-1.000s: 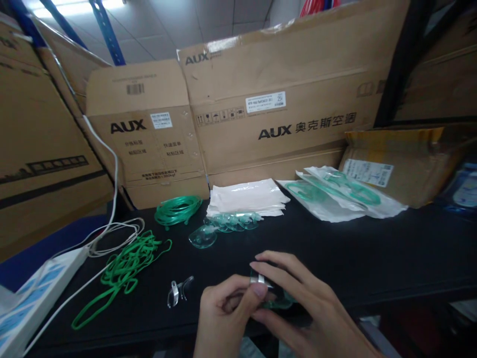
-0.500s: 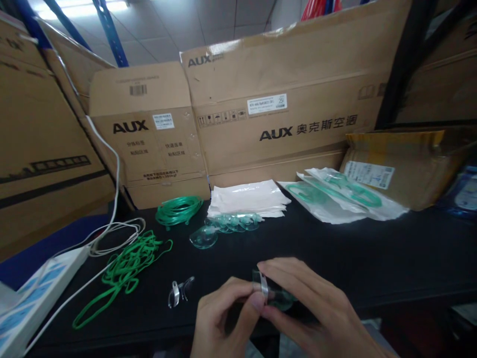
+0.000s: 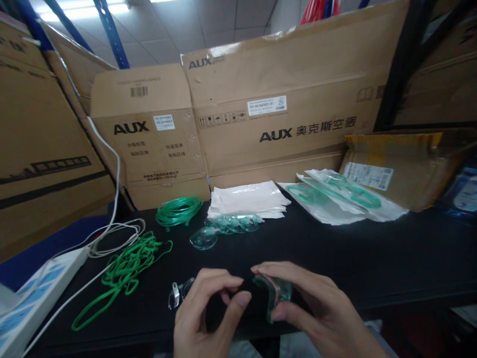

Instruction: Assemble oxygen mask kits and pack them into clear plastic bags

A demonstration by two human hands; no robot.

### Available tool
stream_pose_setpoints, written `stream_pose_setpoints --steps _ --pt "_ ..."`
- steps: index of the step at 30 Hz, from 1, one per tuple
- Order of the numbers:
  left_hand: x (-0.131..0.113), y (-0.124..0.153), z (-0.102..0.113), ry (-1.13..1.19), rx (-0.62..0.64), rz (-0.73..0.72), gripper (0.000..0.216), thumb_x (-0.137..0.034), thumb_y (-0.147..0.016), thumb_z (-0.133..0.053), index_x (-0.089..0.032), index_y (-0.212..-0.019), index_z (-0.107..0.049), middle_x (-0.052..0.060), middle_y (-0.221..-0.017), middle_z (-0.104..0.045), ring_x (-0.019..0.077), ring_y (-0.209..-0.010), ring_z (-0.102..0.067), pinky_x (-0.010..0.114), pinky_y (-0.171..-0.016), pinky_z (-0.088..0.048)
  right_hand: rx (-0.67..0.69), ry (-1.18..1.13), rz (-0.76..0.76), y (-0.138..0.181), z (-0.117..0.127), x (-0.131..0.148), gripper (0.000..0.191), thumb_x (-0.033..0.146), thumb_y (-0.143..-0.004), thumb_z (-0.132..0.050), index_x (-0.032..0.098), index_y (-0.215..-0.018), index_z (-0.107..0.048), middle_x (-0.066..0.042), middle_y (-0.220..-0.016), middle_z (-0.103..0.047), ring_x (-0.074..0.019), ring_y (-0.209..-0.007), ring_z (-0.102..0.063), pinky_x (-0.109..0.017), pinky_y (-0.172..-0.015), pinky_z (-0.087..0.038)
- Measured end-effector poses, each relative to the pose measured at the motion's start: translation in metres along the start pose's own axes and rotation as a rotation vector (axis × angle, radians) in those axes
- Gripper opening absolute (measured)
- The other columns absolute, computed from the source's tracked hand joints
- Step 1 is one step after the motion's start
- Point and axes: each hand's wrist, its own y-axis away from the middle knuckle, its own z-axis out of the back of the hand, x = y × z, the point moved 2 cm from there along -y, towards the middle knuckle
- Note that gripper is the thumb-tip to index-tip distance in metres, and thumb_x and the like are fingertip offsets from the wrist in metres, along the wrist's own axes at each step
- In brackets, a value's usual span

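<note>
My right hand [image 3: 313,303] grips a clear green oxygen mask [image 3: 285,289] between thumb and fingers, with its rim turned toward the left. Just left of it, my left hand [image 3: 212,308] holds nothing; its thumb and fingertips are curved and apart. Small clear and shiny pieces [image 3: 174,295], probably metal strips, lie beside the left hand, which partly hides them. Farther back, a row of nested green masks [image 3: 238,223] rests on the black table, with one mask [image 3: 203,238] at its near left end.
Tangled green elastic straps [image 3: 134,263] and coiled green tubing [image 3: 179,211] lie left. White packets [image 3: 246,199] are stacked behind the masks. Bagged tubing [image 3: 339,194] leans by a cardboard box [image 3: 402,169]. A power strip [image 3: 40,293] with white cable occupies the left edge.
My left hand has let go of the mask and moved left, its fingers parting. The mask stays in my right hand and has turned, showing its rim.
</note>
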Motion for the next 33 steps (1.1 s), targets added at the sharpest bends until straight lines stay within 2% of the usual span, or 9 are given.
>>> stream_pose_setpoints --steps 4,8,11,15,18,22,25,27,33 --pt "-0.004 0.0 -0.011 -0.055 0.02 -0.074 0.025 -0.019 -0.086 -0.079 -0.027 -0.109 -0.073 0.001 -0.093 -0.067 0.0128 -0.07 -0.064 0.021 -0.063 -0.056 -0.007 -0.429 -0.257 0.004 -0.008 -0.005 0.034 0.032 -0.082 -0.086 0.041 -0.114 -0.075 0.004 -0.111 -0.08 -0.0143 -0.102 -0.076 -0.016 -0.083 -0.06" --pt "-0.014 0.003 -0.023 -0.036 -0.062 -0.089 0.006 -0.026 -0.092 -0.076 -0.027 -0.098 -0.075 0.0 -0.09 -0.067 0.0141 -0.076 -0.065 0.022 -0.065 -0.054 -0.006 -0.612 -0.314 0.009 -0.014 -0.009 0.037 0.029 -0.076 -0.091 0.041 -0.108 -0.077 0.004 -0.107 -0.079 -0.0124 -0.098 -0.076 -0.013 -0.076 -0.06" --pt "-0.02 0.006 -0.028 -0.016 -0.135 -0.076 0.005 -0.03 -0.095 -0.073 -0.026 -0.093 -0.074 0.0 -0.087 -0.065 0.0137 -0.076 -0.065 0.023 -0.067 -0.053 0.007 -0.577 -0.292 0.011 -0.013 -0.011 0.04 0.028 -0.072 -0.094 0.041 -0.107 -0.078 0.003 -0.108 -0.079 -0.0131 -0.104 -0.076 -0.012 -0.079 -0.059" --pt "-0.023 0.008 -0.026 -0.053 -0.137 -0.106 0.003 -0.029 -0.095 -0.073 -0.026 -0.093 -0.073 -0.001 -0.089 -0.064 0.0132 -0.075 -0.065 0.023 -0.066 -0.053 0.05 -0.469 -0.245 0.012 -0.01 -0.011 0.038 0.039 -0.072 -0.092 0.036 -0.108 -0.079 -0.001 -0.111 -0.08 -0.0192 -0.11 -0.075 -0.021 -0.089 -0.061" --pt "-0.021 0.005 -0.02 -0.087 -0.061 -0.165 0.007 -0.024 -0.091 -0.077 -0.025 -0.094 -0.071 -0.001 -0.091 -0.064 0.013 -0.076 -0.066 0.021 -0.065 -0.054 0.056 -0.361 -0.272 0.013 -0.009 -0.01 0.035 0.045 -0.079 -0.086 0.033 -0.111 -0.078 -0.004 -0.113 -0.08 -0.0207 -0.11 -0.076 -0.025 -0.093 -0.061" --pt "-0.021 0.0 -0.017 -0.066 0.027 -0.219 0.009 -0.024 -0.091 -0.077 -0.023 -0.094 -0.069 -0.001 -0.09 -0.065 0.0125 -0.075 -0.068 0.02 -0.065 -0.054 0.092 -0.264 -0.262 0.013 -0.007 -0.009 0.03 0.043 -0.084 -0.083 0.033 -0.112 -0.075 -0.002 -0.11 -0.081 -0.018 -0.105 -0.078 -0.021 -0.092 -0.06" --pt "-0.025 -0.004 -0.019 -0.076 -0.009 -0.154 0.008 -0.027 -0.097 -0.071 -0.024 -0.09 -0.068 -0.001 -0.088 -0.065 0.0131 -0.075 -0.066 0.024 -0.069 -0.052 0.058 -0.22 -0.269 0.013 -0.002 -0.007 0.035 0.047 -0.081 -0.084 0.031 -0.111 -0.075 -0.003 -0.107 -0.082 -0.0192 -0.102 -0.079 -0.022 -0.09 -0.061" --pt "-0.029 -0.009 -0.022 -0.1 0.006 -0.166 0.009 -0.027 -0.097 -0.071 -0.025 -0.089 -0.068 -0.001 -0.086 -0.067 0.0146 -0.075 -0.066 0.027 -0.071 -0.05 0.023 -0.204 -0.271 0.012 0.001 -0.004 0.036 0.047 -0.08 -0.085 0.029 -0.109 -0.076 -0.005 -0.106 -0.082 -0.0209 -0.099 -0.08 -0.023 -0.088 -0.063" --pt "-0.049 -0.05 -0.03 -0.17 0.198 -0.321 0.014 -0.018 -0.09 -0.076 -0.025 -0.094 -0.065 -0.002 -0.087 -0.07 0.0164 -0.079 -0.067 0.029 -0.074 -0.049 -0.137 -0.289 -0.152 0.011 0.013 0.005 0.034 0.032 -0.078 -0.089 0.038 -0.109 -0.076 0.001 -0.11 -0.083 -0.0185 -0.102 -0.079 -0.017 -0.084 -0.062"
